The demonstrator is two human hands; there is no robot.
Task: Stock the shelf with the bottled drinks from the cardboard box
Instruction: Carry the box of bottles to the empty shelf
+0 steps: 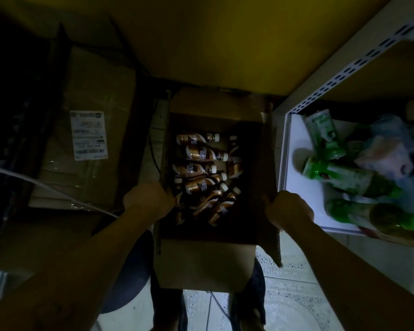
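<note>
An open cardboard box (pixel 201 263) sits below me in dim light. Several brown bottled drinks (pixel 200 168) with white caps lie on their sides inside it. My left hand (pixel 148 199) is closed on the box's left wall. My right hand (pixel 288 209) is closed on the right flap (pixel 269 163), which stands upright. To the right is a white metal shelf (pixel 294 149) with a perforated upright post.
Green bottles (pixel 349 180) and plastic-wrapped goods (pixel 387 149) lie on the white shelf. A larger taped cardboard box with a white label (pixel 89 134) sits at left. A yellow wall is behind. Tiled floor (pixel 292 295) shows at the bottom, and a white cable (pixel 46 185) crosses at left.
</note>
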